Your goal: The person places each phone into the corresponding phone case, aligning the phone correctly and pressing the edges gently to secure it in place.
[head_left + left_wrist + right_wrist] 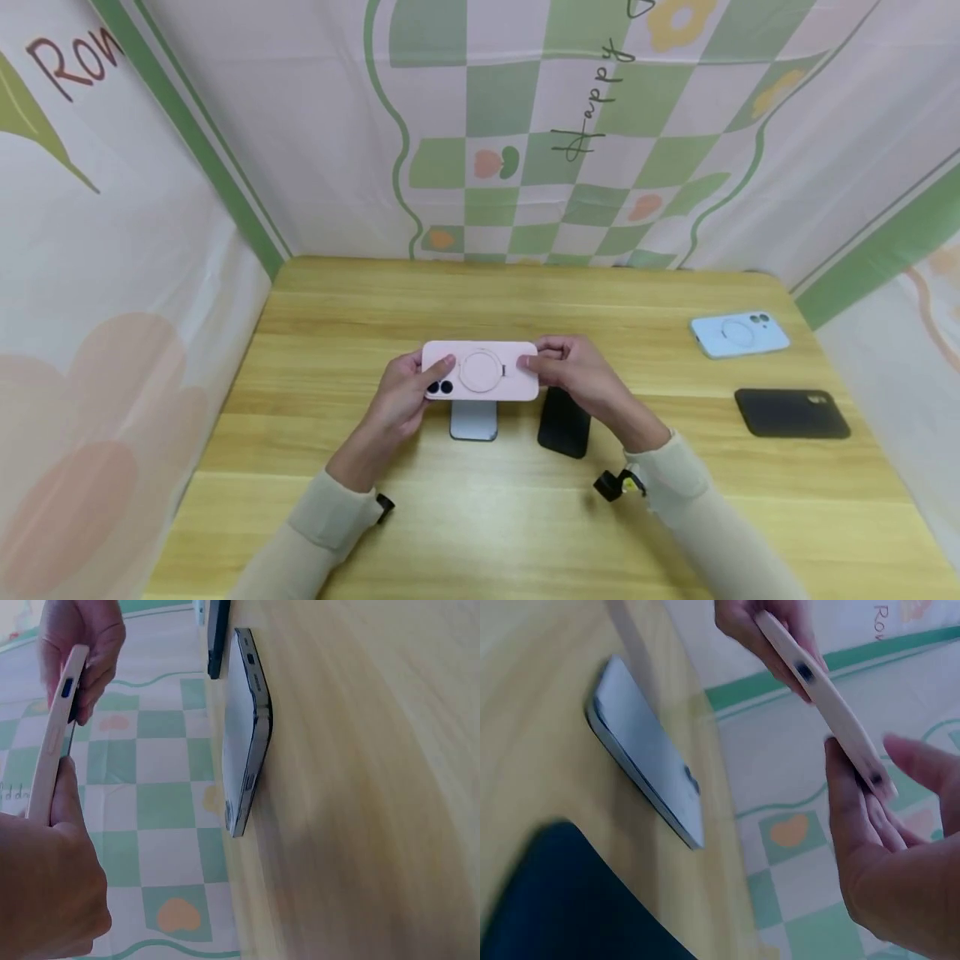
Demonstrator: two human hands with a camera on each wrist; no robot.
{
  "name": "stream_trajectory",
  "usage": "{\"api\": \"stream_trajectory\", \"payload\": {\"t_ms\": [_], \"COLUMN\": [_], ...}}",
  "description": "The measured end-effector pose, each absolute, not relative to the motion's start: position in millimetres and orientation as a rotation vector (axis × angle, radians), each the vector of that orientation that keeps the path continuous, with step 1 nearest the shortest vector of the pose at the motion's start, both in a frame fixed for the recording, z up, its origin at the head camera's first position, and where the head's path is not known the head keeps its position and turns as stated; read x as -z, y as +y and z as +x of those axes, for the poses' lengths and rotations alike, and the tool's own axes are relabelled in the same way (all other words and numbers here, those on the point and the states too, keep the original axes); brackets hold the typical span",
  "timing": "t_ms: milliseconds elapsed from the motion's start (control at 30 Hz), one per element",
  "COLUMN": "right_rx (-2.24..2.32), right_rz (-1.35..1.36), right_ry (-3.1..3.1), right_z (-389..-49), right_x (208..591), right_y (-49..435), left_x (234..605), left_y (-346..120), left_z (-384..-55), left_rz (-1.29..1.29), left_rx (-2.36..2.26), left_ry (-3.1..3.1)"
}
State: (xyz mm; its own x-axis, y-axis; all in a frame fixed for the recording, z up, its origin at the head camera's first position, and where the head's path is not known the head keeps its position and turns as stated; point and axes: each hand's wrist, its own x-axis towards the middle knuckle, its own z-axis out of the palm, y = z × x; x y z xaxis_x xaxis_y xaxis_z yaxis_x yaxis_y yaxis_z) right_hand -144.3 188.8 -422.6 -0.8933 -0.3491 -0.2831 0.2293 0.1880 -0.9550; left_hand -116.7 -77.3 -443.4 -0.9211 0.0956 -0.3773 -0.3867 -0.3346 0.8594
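A pink phone case with a ring outline on its back is held level above the table between both hands. At its camera end, my left hand grips it, thumb on the back and fingers beneath. My right hand holds the other end; in the right wrist view its fingers lie along the underside and the thumb is close over the edge. Below the case lies a silver-white phone, partly hidden in the head view. A black phone or case rests by the right wrist.
On the table's right side lie a light blue phone case with a ring and a black phone case. Printed cloth hangs behind and beside the wooden table. Each wrist wears a small black camera.
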Motion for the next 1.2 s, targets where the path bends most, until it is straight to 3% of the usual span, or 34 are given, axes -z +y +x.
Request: {"api": "stream_trajectory", "payload": {"t_ms": [500,767,1200], "right_rx": [1.253,1.489,1.701], "right_rz": [-0.554,-0.332,-0.068], "right_ry": [2.123,2.031,1.978], "right_z": [-157.9,-149.7,-132.1], "right_x": [411.3,417.1,436.0], "right_y": [174.8,161.6,107.8], "left_x": [437.2,437.8,449.8], "left_y": [-84.0,-86.5,-114.4], "left_z": [-119.5,-121.0,-119.6], "left_rz": [-0.051,-0.258,-0.363], "left_rx": [-1.970,-2.138,-2.212], "left_ry": [1.746,1.712,1.654]}}
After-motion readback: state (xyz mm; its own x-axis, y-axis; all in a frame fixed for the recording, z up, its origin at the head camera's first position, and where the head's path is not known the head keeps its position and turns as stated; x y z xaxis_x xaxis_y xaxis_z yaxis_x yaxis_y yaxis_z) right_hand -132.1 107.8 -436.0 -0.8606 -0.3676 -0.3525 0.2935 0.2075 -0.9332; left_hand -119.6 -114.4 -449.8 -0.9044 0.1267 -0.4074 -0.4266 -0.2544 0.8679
